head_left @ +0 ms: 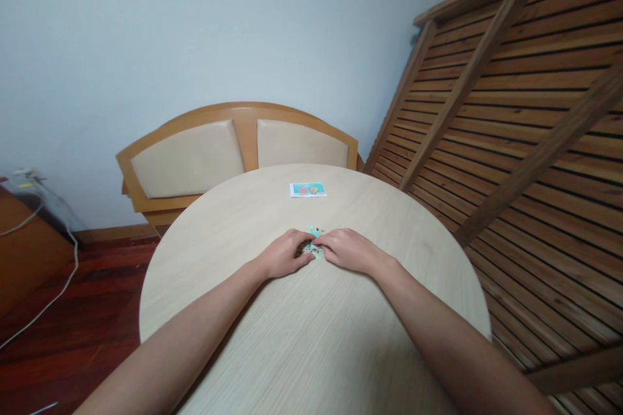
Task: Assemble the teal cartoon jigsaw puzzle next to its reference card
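Note:
My left hand (pixel 285 255) and my right hand (pixel 348 249) rest side by side on the round pale wooden table (pixel 243 259), fingertips meeting over a small cluster of colourful, mostly teal pieces (pixel 315 233). Both hands have their fingers curled and pressed down on the pieces, which they largely hide. What the pieces are cannot be made out. A small picture card (pixel 307 189) with a teal and pink print lies flat farther back on the table, apart from both hands.
A wooden headboard (pixel 233 146) with two cream padded panels leans against the pale wall behind the table. A slatted wooden frame (pixel 511 117) stands at the right. At left, a brown cabinet (pixel 24 246) and white cables over the dark red floor.

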`<state>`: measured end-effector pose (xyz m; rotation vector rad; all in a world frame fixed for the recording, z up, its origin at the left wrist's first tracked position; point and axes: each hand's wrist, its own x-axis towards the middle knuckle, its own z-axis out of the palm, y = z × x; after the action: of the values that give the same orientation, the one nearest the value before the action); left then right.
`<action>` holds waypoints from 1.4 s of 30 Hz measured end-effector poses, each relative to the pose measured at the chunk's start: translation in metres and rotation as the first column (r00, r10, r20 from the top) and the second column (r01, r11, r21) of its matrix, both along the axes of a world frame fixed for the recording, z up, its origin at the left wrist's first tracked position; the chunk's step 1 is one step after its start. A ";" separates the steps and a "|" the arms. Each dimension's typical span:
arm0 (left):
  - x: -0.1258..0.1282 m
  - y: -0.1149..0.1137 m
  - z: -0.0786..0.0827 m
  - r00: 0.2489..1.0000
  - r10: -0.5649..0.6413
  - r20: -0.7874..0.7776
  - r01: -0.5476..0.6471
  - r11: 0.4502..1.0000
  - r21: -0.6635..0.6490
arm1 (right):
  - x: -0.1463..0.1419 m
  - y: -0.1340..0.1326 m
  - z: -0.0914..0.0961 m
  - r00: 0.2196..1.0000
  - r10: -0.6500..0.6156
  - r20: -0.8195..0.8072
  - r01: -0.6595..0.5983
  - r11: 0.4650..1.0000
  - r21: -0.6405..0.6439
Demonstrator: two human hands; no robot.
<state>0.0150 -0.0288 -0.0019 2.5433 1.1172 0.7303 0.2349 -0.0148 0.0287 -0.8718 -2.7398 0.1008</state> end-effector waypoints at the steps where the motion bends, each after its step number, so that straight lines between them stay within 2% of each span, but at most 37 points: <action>1: 0.000 0.001 0.000 1.000 0.012 -0.003 -0.012 1.000 0.003 | 0.000 0.002 -0.001 1.000 0.005 -0.007 -0.005 1.000 -0.006; 7: 0.000 0.001 0.003 0.996 0.088 -0.009 -0.088 0.996 0.008 | 0.005 0.007 -0.004 0.994 -0.011 -0.106 0.002 0.997 -0.080; 14: -0.003 0.000 0.006 0.996 0.090 0.010 -0.090 0.995 0.045 | 0.004 0.012 -0.014 0.957 -0.061 -0.283 0.040 0.996 -0.080; 17: -0.006 0.001 0.005 0.994 0.110 0.006 -0.110 0.993 0.043 | 0.006 0.009 -0.011 0.970 -0.059 -0.236 0.038 0.995 -0.092; 20: -0.009 0.001 0.005 0.995 0.096 -0.020 -0.096 0.995 0.034 | 0.010 0.004 -0.005 0.986 0.015 -0.166 -0.035 0.992 -0.117; 24: -0.011 0.001 0.001 0.997 0.053 -0.056 -0.048 0.995 0.091 | 0.011 0.002 -0.004 0.989 0.068 -0.130 -0.086 0.986 -0.141; 28: -0.011 0.004 -0.008 0.994 0.045 -0.103 -0.037 0.996 0.076 | 0.006 0.004 -0.007 0.991 0.044 -0.125 -0.058 0.992 -0.116; 31: -0.010 0.005 -0.011 0.999 0.025 -0.046 -0.023 0.999 0.038 | 0.001 0.003 -0.006 0.997 0.022 -0.068 -0.026 0.998 -0.063; 36: -0.006 0.004 -0.008 0.999 0.003 0.034 -0.003 1.000 -0.003 | -0.006 0.003 -0.004 0.997 -0.083 0.006 0.083 0.996 0.030; 39: -0.002 0.004 -0.006 0.998 0.052 0.027 -0.052 0.999 0.002 | -0.007 0.007 -0.005 0.992 -0.116 -0.044 0.117 0.993 0.022; 42: 0.003 0.003 -0.005 0.995 0.098 -0.018 -0.098 0.995 0.022 | -0.006 0.011 -0.008 0.969 -0.110 -0.220 0.098 0.993 -0.064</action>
<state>0.0184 -0.0263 -0.0068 2.5328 1.2545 0.7471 0.2285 -0.0039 0.0204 -0.9541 -2.4882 0.2369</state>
